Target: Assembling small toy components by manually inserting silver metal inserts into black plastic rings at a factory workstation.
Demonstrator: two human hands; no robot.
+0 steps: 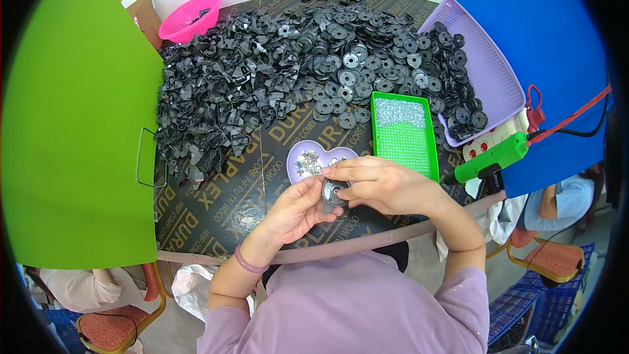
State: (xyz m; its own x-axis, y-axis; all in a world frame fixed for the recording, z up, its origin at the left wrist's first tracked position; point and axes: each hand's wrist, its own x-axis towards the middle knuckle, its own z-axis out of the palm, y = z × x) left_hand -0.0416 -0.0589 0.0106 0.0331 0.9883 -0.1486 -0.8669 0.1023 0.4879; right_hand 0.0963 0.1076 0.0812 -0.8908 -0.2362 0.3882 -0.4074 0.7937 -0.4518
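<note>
My left hand [298, 208] and my right hand [377, 183] meet over the near edge of the table, both closed on one black round disc part [333, 192] with a metal centre. The right fingers press on its top, the left fingers hold it from below. Just beyond it lies a lilac heart-shaped dish [343, 153] with several small shiny metal pieces [307, 162]. A green rectangular tray [406, 137] with a glittery strip at its far end sits to the right of the dish.
A big heap of black angular plastic parts [219, 95] and black discs [373, 59] covers the far table. A pink basket [190, 18], a lilac tray [481, 72], a green glue gun [491, 157], and green [72, 124] and blue [537, 46] dividers surround it. Other people sit at both sides.
</note>
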